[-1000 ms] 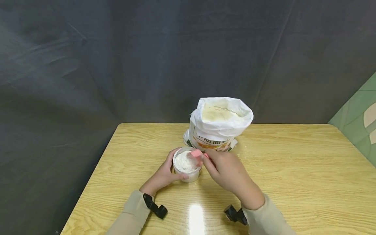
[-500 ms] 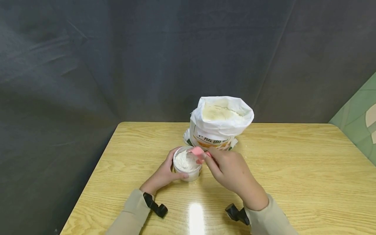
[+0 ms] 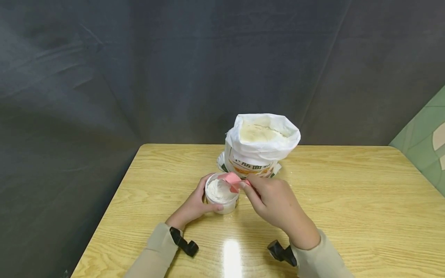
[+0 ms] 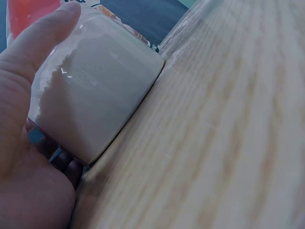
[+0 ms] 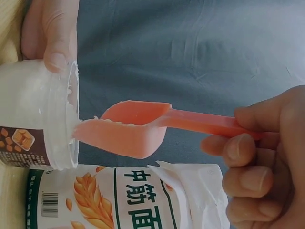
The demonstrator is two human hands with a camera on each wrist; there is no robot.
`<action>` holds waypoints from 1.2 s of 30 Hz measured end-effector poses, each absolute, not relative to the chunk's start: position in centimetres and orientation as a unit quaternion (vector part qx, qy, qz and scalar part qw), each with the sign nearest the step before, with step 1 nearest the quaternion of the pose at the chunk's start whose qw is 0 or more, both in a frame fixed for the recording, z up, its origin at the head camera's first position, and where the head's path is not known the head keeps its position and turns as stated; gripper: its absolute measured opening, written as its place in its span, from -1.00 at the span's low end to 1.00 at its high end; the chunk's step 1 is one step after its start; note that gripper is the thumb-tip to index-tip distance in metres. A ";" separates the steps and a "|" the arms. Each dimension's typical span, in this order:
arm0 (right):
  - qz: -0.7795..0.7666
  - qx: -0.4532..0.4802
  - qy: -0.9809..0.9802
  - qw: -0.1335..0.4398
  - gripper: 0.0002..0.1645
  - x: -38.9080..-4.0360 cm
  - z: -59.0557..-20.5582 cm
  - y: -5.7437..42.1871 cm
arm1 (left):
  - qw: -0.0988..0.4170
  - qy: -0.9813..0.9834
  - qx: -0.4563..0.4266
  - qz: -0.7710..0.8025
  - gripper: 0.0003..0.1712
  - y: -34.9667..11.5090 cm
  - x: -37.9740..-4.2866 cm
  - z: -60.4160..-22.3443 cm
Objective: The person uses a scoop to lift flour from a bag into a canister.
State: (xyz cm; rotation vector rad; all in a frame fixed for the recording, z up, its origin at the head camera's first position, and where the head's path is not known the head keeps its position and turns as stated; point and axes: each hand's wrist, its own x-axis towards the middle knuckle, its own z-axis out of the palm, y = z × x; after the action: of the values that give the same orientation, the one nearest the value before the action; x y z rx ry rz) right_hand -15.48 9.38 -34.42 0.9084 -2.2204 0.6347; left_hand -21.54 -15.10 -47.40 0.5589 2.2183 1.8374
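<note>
My left hand (image 3: pixel 192 207) holds a round, translucent plastic jar (image 3: pixel 227 208) on the table, with its thumb on the near side and its fingers behind. White flour (image 3: pixel 216 190) lies inside the jar, and in the left wrist view it shows through the wall (image 4: pixel 102 90). Above the jar's right rim, my right hand (image 3: pixel 276 202) pinches the handle of a pink scoop (image 3: pixel 230 178) between thumb and forefinger. Seen from the right wrist, the scoop's bowl (image 5: pixel 138 136) tips toward the jar's mouth, its lip right at the rim, with some flour clinging to its edge.
Just behind the jar stands an open white flour bag (image 3: pixel 259 154), its top rolled down and flour visible inside. Small flour specks dot the wooden table (image 3: pixel 347 200) right of the bag. A dark cloth (image 3: pixel 208 69) hangs along the back edge.
The scoop has lifted a little and turned over the jar's rim. My right hand has shifted slightly to the right, while my left hand and the jar have stayed in place.
</note>
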 end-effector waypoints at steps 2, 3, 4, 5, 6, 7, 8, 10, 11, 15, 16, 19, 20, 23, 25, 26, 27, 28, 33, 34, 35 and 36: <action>0.239 0.343 -0.851 0.318 -0.37 -15.5 -34.4 9.4 | 0.104 0.752 0.189 0.623 0.18 -15.1 -21.6 -47.4; 0.239 0.342 -0.852 0.315 -0.38 -15.5 -34.4 9.5 | 0.104 0.751 0.190 0.624 0.18 -15.1 -21.6 -47.5; 0.238 0.339 -0.854 0.314 -0.37 -15.5 -34.3 9.5 | 0.104 0.751 0.190 0.624 0.18 -15.1 -21.6 -47.5; 0.238 0.337 -0.856 0.311 -0.37 -15.5 -34.3 9.6 | 0.103 0.752 0.189 0.623 0.18 -15.1 -21.6 -47.5; 0.238 0.335 -0.857 0.311 -0.37 -15.4 -34.3 9.6 | 0.102 0.753 0.188 0.622 0.18 -15.1 -21.6 -47.5; 0.236 0.334 -0.858 0.311 -0.37 -15.4 -34.3 9.7 | 0.102 0.754 0.187 0.621 0.18 -15.1 -21.6 -47.5; 0.234 0.332 -0.859 0.313 -0.37 -15.5 -34.3 9.7 | 0.102 0.755 0.186 0.621 0.18 -15.1 -21.6 -47.5; 0.231 0.331 -0.859 0.316 -0.37 -15.5 -34.3 9.8 | 0.101 0.756 0.186 0.620 0.18 -15.0 -21.6 -47.4; 0.230 0.331 -0.858 0.318 -0.37 -15.5 -34.3 9.9 | 0.101 0.756 0.186 0.620 0.18 -15.0 -21.6 -47.4; 0.230 0.332 -0.855 0.326 -0.37 -15.6 -34.1 10.0 | 0.101 0.755 0.188 0.620 0.18 -15.0 -21.5 -47.2; 0.231 0.332 -0.854 0.328 -0.37 -15.6 -34.1 10.1 | 0.101 0.756 0.187 0.620 0.18 -15.0 -21.5 -47.2; 0.236 0.327 -0.854 0.328 -0.39 -15.7 -34.0 10.2 | 0.104 0.757 0.184 0.618 0.18 -15.0 -21.6 -47.2; 0.239 0.324 -0.855 0.326 -0.40 -15.7 -34.0 10.3 | 0.105 0.757 0.183 0.619 0.18 -15.0 -21.5 -47.2; 0.251 0.315 -0.858 0.319 -0.47 -15.7 -34.0 10.5 | 0.106 0.756 0.182 0.620 0.18 -15.0 -21.5 -47.2; 0.261 0.309 -0.859 0.312 -0.51 -15.6 -34.0 10.6 | 0.104 0.756 0.184 0.620 0.18 -15.0 -21.5 -47.2; 0.268 0.306 -0.859 0.309 -0.54 -15.6 -33.9 10.6 | 0.104 0.755 0.185 0.620 0.18 -15.0 -21.5 -47.3; 0.275 0.303 -0.859 0.307 -0.56 -15.6 -33.9 10.6 | 0.103 0.755 0.186 0.620 0.18 -15.0 -21.5 -47.3; 0.284 0.300 -0.859 0.304 -0.59 -15.6 -33.9 10.7 | 0.102 0.755 0.187 0.620 0.18 -15.0 -21.5 -47.3; 0.335 0.282 -0.846 0.302 -0.67 -15.3 -33.6 10.8 | 0.101 0.754 0.188 0.621 0.18 -15.0 -21.5 -47.4; 0.345 0.280 -0.842 0.305 -0.68 -15.3 -33.5 10.9 | 0.101 0.754 0.188 0.622 0.18 -15.0 -21.4 -47.3; 0.353 0.279 -0.838 0.308 -0.69 -15.2 -33.5 10.9 | 0.102 0.753 0.187 0.622 0.18 -15.0 -21.4 -47.3; 0.363 0.279 -0.833 0.311 -0.68 -15.2 -33.4 11.0 | 0.103 0.752 0.188 0.623 0.18 -15.0 -21.4 -47.3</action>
State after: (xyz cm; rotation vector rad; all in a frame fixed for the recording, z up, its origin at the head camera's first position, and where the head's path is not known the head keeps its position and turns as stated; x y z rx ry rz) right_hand -15.17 11.01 -33.40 0.7360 -2.1998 0.9583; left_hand -21.41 -15.01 -47.28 0.5543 2.2204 1.8387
